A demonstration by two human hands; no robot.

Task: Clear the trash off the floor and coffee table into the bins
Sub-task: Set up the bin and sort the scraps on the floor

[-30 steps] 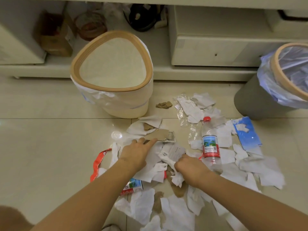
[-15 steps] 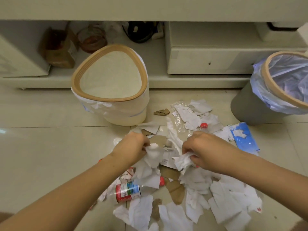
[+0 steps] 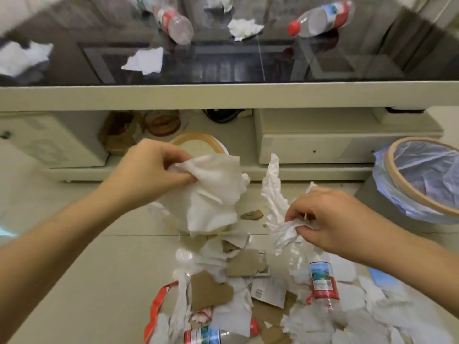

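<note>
My left hand (image 3: 151, 170) grips a bunch of white tissues (image 3: 213, 192) and holds it over the white bin with a tan rim (image 3: 196, 141), which the tissues mostly hide. My right hand (image 3: 330, 214) is closed on crumpled white tissues (image 3: 283, 229) above the floor pile, right of that bin. A grey bin with a clear liner (image 3: 422, 180) stands at the far right. Torn paper, cardboard pieces (image 3: 246, 264) and plastic bottles (image 3: 323, 281) litter the floor below my hands. On the dark coffee table (image 3: 223, 63) lie tissues (image 3: 144, 60) and two bottles (image 3: 320, 18).
The coffee table's pale front edge (image 3: 223, 95) runs across the view above the bins. Its lower shelf holds a brown box (image 3: 119, 135) and a drawer unit (image 3: 323, 147). A red plastic wrapper (image 3: 159, 309) lies in the floor pile. Bare tile floor (image 3: 74, 269) lies to the left.
Both hands rose from the floor pile with tissues in them. The left hand moved up over the white bin. The view tilted up and now shows the coffee table top.
</note>
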